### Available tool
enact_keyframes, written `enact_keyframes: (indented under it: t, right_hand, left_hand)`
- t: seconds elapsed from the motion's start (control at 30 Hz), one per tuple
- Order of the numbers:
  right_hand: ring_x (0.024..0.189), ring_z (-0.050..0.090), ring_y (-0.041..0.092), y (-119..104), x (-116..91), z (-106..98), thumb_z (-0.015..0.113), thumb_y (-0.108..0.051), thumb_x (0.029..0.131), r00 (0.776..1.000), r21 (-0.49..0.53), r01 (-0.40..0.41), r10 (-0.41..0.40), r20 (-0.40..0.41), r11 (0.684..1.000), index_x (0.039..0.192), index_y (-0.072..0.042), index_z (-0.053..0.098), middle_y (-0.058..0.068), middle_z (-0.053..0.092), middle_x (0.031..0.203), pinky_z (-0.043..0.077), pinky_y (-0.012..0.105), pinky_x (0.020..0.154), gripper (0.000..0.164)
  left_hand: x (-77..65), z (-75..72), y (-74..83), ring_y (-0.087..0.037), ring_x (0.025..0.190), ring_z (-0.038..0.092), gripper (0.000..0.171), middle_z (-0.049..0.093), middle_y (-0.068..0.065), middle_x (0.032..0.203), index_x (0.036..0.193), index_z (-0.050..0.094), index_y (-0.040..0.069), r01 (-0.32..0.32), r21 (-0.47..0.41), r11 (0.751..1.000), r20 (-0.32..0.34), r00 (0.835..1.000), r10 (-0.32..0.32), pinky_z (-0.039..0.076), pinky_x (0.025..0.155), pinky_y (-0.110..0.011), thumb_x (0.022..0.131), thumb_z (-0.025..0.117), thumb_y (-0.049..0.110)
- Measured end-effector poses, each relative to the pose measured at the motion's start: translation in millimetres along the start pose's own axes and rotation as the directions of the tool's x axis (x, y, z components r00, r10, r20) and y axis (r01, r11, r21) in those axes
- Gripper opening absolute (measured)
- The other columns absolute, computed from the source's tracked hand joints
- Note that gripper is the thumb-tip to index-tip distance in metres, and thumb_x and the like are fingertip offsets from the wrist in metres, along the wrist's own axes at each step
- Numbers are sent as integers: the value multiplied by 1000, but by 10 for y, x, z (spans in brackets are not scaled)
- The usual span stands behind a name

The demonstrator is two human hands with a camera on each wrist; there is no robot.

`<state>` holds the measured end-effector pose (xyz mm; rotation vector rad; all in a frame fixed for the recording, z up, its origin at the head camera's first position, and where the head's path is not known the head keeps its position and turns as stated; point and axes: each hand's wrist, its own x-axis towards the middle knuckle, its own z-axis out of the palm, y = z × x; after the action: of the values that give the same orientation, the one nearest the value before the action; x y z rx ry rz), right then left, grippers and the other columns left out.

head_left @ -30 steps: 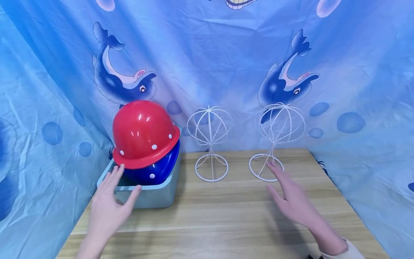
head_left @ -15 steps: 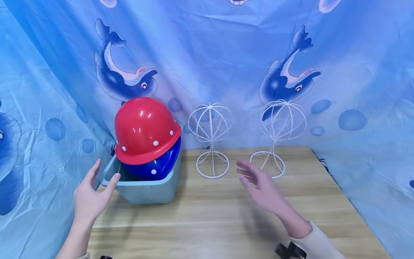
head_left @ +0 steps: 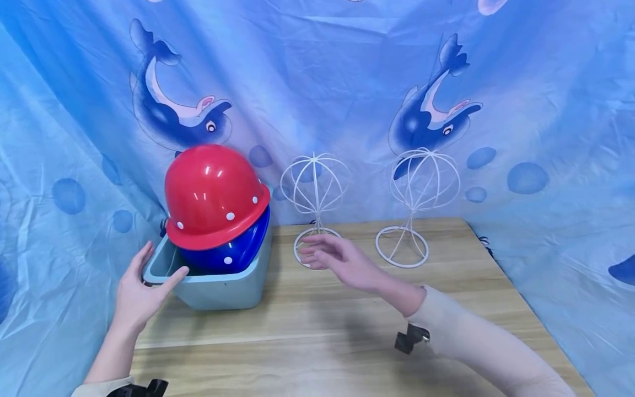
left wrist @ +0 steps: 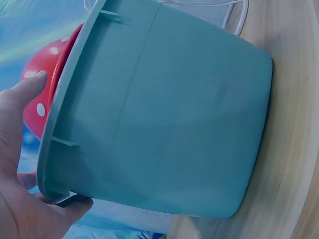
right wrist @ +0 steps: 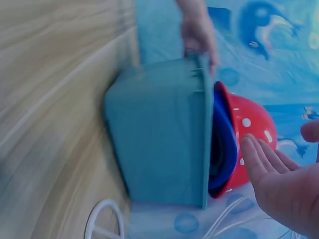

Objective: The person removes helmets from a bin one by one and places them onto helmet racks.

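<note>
Left hand point(head_left: 136, 292): fingers clamped on the rim of the teal plastic tub point(head_left: 223, 286). Tub holds a glossy red hard hat point(head_left: 213, 196) stacked on a blue hard hat point(head_left: 238, 248). Right hand point(head_left: 342, 259): fingers apart, empty, above the wooden surface point(head_left: 347, 331).

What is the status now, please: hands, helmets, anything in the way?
Left hand holds bin rim. Right hand open, near red helmet, which is stacked on blue helmet. Nothing between.

Stood before a wrinkled blue dolphin-print curtain point(head_left: 347, 82) hung behind and along both sides of a light wooden counter point(head_left: 347, 331), evenly lit.
</note>
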<state>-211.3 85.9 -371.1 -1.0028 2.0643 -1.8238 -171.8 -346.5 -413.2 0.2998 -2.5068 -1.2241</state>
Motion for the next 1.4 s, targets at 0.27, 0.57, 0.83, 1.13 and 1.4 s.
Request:
enact_keyframes:
  t: [0.27, 0.57, 0.83, 1.13, 1.4]
  right_hand:
    - [137, 61, 46, -148, 360, 226, 43, -17, 115, 995, 319, -94, 96, 10, 943, 151, 13, 46, 35, 56, 151, 53, 44, 112, 47]
    - [137, 61, 43, -179, 676, 640, 44, -14, 114, 975, 563, -181, 223, -5, 806, 150, 14, 48, 37, 53, 150, 54, 39, 106, 46]
    - [136, 63, 42, -188, 829, 1035, 53, -3, 110, 938, 614, -277, 345, 8, 739, 146, 10, 57, 30, 62, 147, 51, 44, 111, 39]
    - [146, 54, 42, -242, 977, 1417, 54, -6, 110, 894, 685, -344, 447, 30, 642, 153, 10, 47, 26, 57, 155, 42, 50, 122, 46]
    - [146, 52, 46, -149, 1116, 1579, 54, -5, 109, 861, 817, -275, 509, -26, 507, 151, 14, 46, 30, 57, 152, 39, 52, 124, 47]
  left_hand:
    - [70, -8, -91, -53, 149, 30, 110, 23, -28, 173, 173, 10, 19, 93, 34, 995, 28, 995, -94, 51, 100, -67, 93, 79, 49]
    - [73, -20, -134, -50, 144, 33, 106, 28, -30, 170, 173, 15, 18, 119, 24, 993, 24, 993, -120, 37, 68, -11, 94, 79, 47]
    - [62, 18, -158, -46, 148, 31, 105, 27, -25, 173, 173, 16, 21, 143, 14, 990, 14, 990, -144, 40, 76, -17, 93, 80, 46]
    - [88, 49, -172, -47, 147, 33, 105, 29, -26, 172, 173, 16, 21, 147, 4, 989, 6, 989, -147, 35, 72, -11, 93, 80, 45]
    - [92, 86, -154, -46, 141, 36, 103, 32, -25, 170, 173, 17, 23, 136, -21, 991, 7, 991, -136, 38, 68, -5, 94, 80, 43]
